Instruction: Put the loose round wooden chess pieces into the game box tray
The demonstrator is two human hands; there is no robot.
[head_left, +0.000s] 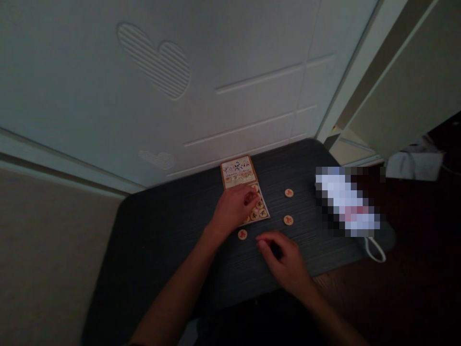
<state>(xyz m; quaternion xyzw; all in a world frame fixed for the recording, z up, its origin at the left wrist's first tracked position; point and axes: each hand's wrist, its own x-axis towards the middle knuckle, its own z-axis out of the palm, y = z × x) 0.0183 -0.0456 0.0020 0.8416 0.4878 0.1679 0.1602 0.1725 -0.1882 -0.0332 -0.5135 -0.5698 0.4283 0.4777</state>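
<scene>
On a dark table lies an open box with a printed lid and several round wooden game pieces in its tray. My left hand rests over the tray with its fingers curled on the pieces; what it grips is hidden. My right hand lies on the table nearer me, fingers curled, nothing visible in them. Three loose pieces sit on the table: one between my hands, one just beyond my right hand, and one farther back.
A white panelled wall rises right behind the table. A blurred-out object lies at the table's right end, with a white loop at the edge. A pale box stands at the far right. The room is dim.
</scene>
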